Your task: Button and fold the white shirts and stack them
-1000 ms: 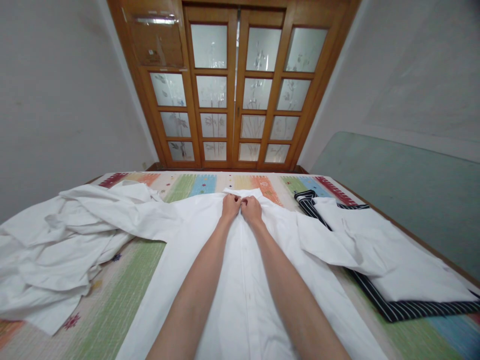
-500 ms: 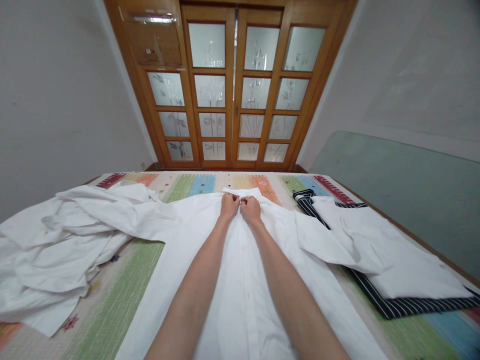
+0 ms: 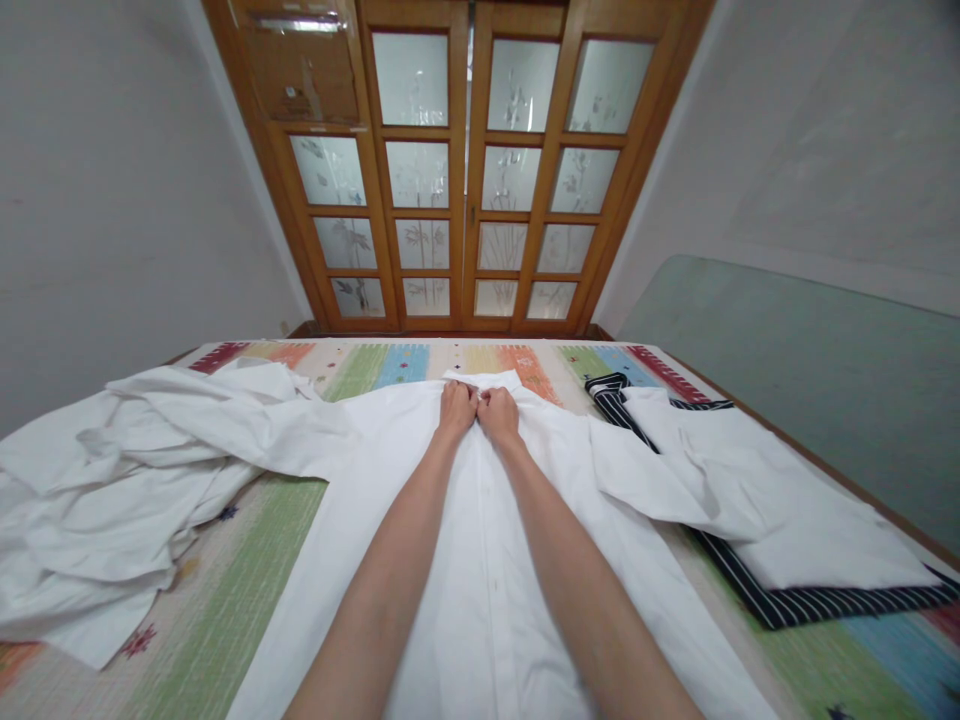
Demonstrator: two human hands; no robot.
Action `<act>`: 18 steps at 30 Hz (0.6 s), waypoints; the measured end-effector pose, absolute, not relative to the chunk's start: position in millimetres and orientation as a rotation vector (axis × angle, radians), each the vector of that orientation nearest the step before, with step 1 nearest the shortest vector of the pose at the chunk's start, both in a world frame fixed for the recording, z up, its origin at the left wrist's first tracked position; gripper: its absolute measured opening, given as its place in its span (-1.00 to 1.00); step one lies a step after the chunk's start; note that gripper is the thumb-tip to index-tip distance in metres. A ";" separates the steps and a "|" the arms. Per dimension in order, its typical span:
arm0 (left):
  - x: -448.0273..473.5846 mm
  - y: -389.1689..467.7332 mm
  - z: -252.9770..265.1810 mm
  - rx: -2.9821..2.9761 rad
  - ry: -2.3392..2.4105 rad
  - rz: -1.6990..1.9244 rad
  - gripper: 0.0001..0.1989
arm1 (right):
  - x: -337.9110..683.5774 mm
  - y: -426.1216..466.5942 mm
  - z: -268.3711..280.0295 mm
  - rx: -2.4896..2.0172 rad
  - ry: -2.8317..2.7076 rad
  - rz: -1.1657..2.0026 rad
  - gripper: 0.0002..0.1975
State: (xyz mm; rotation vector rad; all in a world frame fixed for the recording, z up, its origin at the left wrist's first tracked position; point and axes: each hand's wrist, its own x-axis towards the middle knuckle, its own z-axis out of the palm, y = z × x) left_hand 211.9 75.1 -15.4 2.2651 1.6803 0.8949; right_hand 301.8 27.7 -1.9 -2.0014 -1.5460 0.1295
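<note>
A white button-up shirt [image 3: 450, 570] lies spread out face up in front of me, its collar [image 3: 495, 379] at the far end and its sleeves reaching out to both sides. Just below the collar, my left hand [image 3: 457, 406] and my right hand [image 3: 497, 413] meet at the front placket. Both have their fingers pinched on the shirt fabric, thumbs close together. Whether a button sits between the fingertips is too small to tell. Down the middle, the placket runs between my forearms.
Crumpled white garments [image 3: 97, 500] are heaped on the left. To the right, a folded white garment [image 3: 780, 490] rests on a black striped cloth [image 3: 832, 605], the shirt's sleeve touching it. Beneath everything is a colourful striped cover [image 3: 225, 600]. A pale green panel [image 3: 787, 350] leans along the right wall.
Both hands stay pinched at the top of the placket, with only slight finger movement. The whole view has shifted a little; the garments lie as before.
</note>
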 end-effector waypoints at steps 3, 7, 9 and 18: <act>211.4 75.1 -15.5 2.263 1.671 0.908 -0.83 | 299.6 25.2 0.7 -2.025 -1.568 0.103 -0.70; 211.3 75.5 -14.8 2.267 1.672 0.917 -0.83 | 295.8 19.5 5.0 -2.076 -1.631 0.031 -0.66; 211.6 75.8 -14.2 2.259 1.677 0.913 -0.82 | 294.3 16.7 6.7 -2.088 -1.677 -0.002 -0.64; 212.6 78.3 -15.1 2.224 1.710 0.926 -0.81 | 293.5 11.1 10.5 -2.108 -1.753 -0.026 -0.65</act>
